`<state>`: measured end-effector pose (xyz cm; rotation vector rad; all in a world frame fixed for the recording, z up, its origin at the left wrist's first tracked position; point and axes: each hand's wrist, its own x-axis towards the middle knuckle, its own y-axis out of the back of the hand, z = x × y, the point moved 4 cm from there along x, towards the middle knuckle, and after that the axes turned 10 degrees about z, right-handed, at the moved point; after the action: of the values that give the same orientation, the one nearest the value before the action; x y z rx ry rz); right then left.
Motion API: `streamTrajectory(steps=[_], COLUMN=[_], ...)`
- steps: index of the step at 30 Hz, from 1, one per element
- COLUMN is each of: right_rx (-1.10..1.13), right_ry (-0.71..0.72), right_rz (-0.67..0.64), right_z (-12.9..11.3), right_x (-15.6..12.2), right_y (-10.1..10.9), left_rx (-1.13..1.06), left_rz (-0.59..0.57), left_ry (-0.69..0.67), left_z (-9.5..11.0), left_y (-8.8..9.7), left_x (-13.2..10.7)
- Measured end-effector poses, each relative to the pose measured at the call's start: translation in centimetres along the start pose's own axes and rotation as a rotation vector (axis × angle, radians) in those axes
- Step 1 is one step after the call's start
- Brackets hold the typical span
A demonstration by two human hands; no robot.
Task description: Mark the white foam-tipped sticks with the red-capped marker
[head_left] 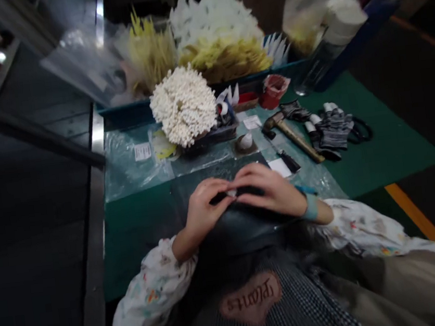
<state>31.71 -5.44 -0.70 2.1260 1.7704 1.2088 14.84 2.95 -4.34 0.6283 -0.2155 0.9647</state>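
Note:
My left hand and my right hand meet over a dark mat on the green table. Between the fingertips of both hands sits a small white piece, too small and blurred to name. Both hands are closed in a pinch around it. Just beyond them, a white cone-shaped lump rests on a small brown square. A big bunch of white beaded stems stands behind the left hand. A light blue band circles my right wrist.
At the back, a blue tray holds yellow and white petal-like pieces. On the right lie a hammer, grey gloves and a black-handled tool. A clear bottle and a red pot stand behind.

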Motion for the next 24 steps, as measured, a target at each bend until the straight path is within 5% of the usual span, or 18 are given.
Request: streamTrajectory(steps=[5, 11, 14, 17, 24], right_rx=[0.194, 0.132, -0.104, -0.301, -0.382], right_ry=[-0.067, -0.149, -0.2, -0.296, -0.335], right_rz=[0.021, 0.139, 0.305, 0.439, 0.449], right_z=[-0.2, 1.3, 5.2, 10.8, 19.7], right_x=[0.5, 4.0, 7.3, 10.8, 15.4], right_y=[-1.2, 5.7, 9.6, 11.3, 8.4], left_rx=[0.002, -0.022, -0.018, -0.023, -0.068], left_rz=[-0.052, 0.029, 0.082, 0.09, 0.09], left_ry=[0.113, 0.199, 0.185, 0.168, 0.139], left_z=[-0.3, -0.3, -0.4, -0.4, -0.6], left_y=[-0.1, 0.4, 0.7, 0.6, 0.3], left_x=[0.0, 0.1, 0.3, 0.5, 0.7])
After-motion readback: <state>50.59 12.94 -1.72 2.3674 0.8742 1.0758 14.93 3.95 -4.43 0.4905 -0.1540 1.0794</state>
